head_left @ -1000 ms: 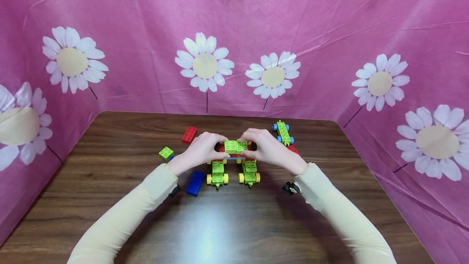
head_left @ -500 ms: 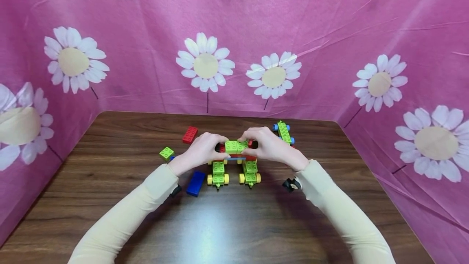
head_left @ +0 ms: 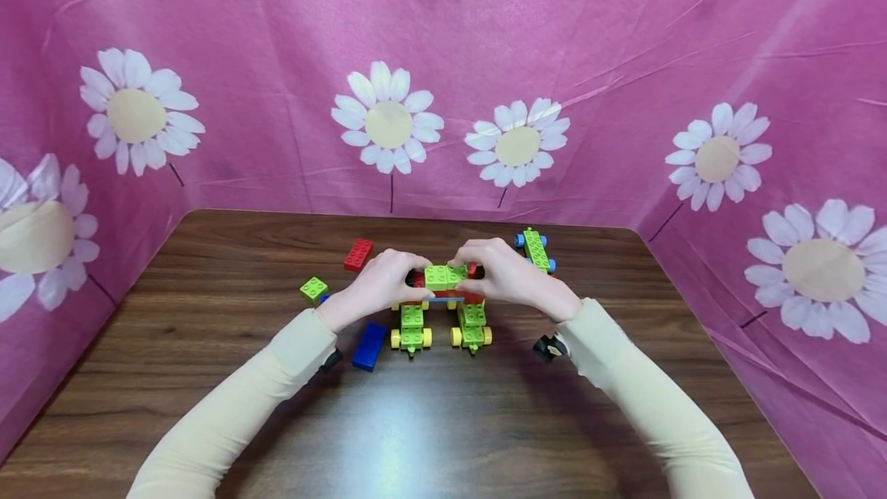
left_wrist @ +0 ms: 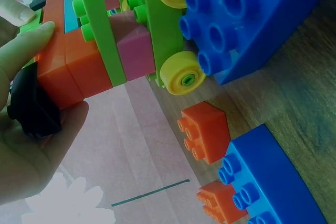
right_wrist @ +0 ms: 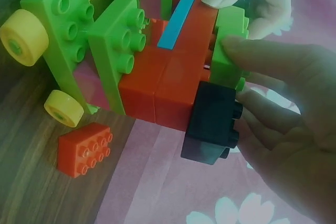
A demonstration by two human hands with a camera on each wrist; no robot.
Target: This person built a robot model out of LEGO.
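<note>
At the middle of the table stands a toy brick model: two green wheeled bases [head_left: 412, 339] with yellow wheels [left_wrist: 182, 73], joined above by red bricks [right_wrist: 176, 80] and a thin blue strip [right_wrist: 177, 22]. Two lime green bricks [head_left: 436, 277] sit side by side on top. A black brick [right_wrist: 210, 121] is attached at each end. My left hand [head_left: 391, 279] grips the model's upper left end, its thumb tip against the red brick in the left wrist view. With thumb and fingers, my right hand [head_left: 502, 276] pinches the right lime green brick; its far fingers are partly hidden.
Left of the model lie a blue brick [head_left: 369, 346], a lime green brick [head_left: 314, 288] and a red brick [head_left: 358, 254]. A green base with blue wheels [head_left: 535, 248] stands behind my right hand. A pink flowered cloth [head_left: 443, 60] encloses the table's back and sides.
My right hand has risen slightly and now covers a red piece that showed beside its wrist. My left hand and the model have stayed in place.
</note>
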